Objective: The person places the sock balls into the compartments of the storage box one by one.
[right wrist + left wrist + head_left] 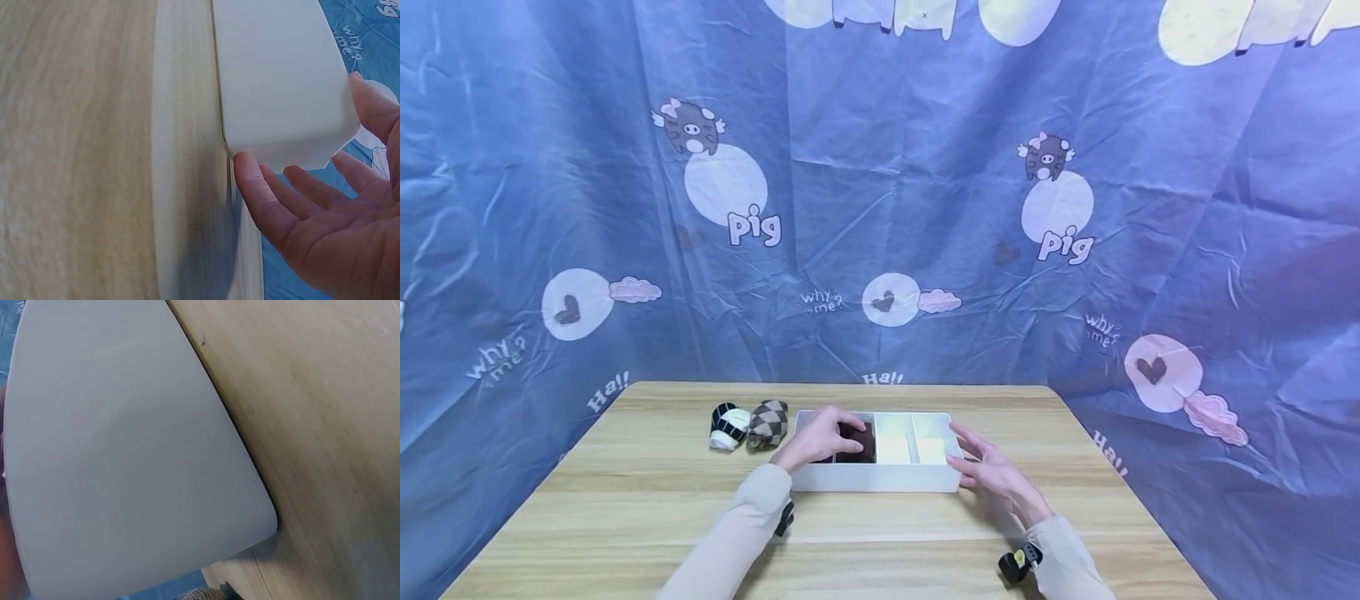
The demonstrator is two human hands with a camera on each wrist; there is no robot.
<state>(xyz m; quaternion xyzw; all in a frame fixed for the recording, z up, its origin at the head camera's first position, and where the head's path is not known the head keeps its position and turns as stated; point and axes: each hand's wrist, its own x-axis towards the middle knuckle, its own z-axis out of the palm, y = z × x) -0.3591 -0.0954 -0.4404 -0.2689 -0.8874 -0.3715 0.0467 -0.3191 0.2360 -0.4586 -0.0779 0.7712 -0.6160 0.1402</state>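
A white divided box [880,479] stands on the table with its long side toward me. My left hand [817,435] reaches over its left part, thumb and forefinger bent around a dark brown bundle [867,440] in the second compartment from the left. Some dark material shows in the leftmost compartment, mostly covered by that hand. At the box's right end, my right hand [991,468] touches the end wall with spread, nearly straight fingers. The right wrist view shows those fingertips [249,165] against the box corner. In the left wrist view the box wall hides most of the left hand.
Left of the box lie two rolled socks: a black one with white lines [728,427] and a brown checked one [768,424]. The two right compartments [892,437] show pale floors. A blue patterned curtain [880,208] hangs behind the wooden table [880,550].
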